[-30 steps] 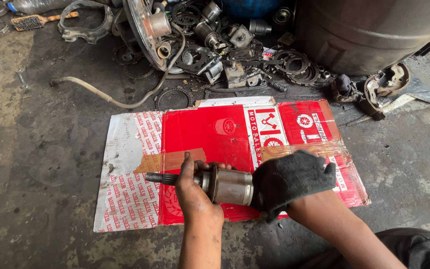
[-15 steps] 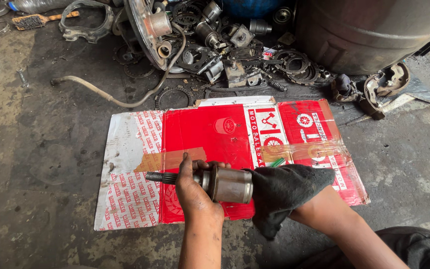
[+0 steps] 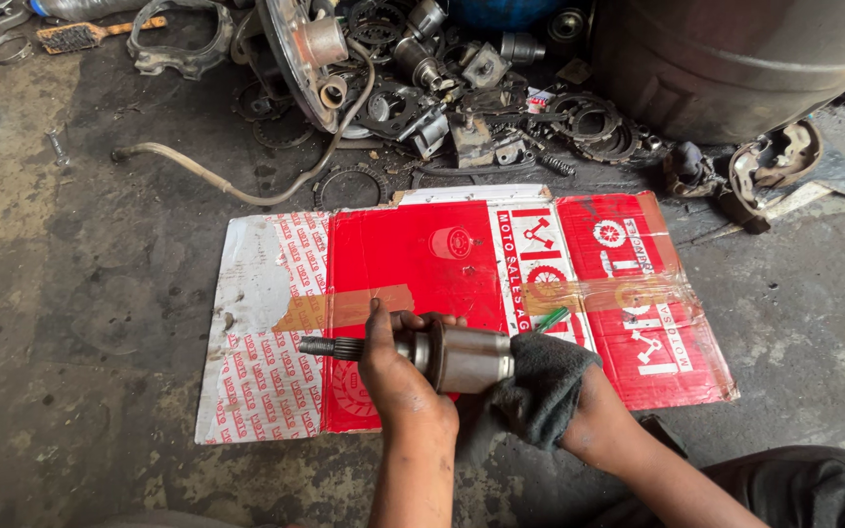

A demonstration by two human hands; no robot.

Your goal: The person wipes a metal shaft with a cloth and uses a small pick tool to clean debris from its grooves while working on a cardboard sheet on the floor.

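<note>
Joint housing [image 3: 468, 358]: your left hand [image 3: 395, 376] grips its stem while your right hand [image 3: 579, 406], closed on the dark rag [image 3: 540, 391], wipes its open end; next, turn it.

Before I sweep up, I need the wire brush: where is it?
In the head view, the wire brush lies on the concrete floor at the top left, just left of a grey metal bracket.
</note>
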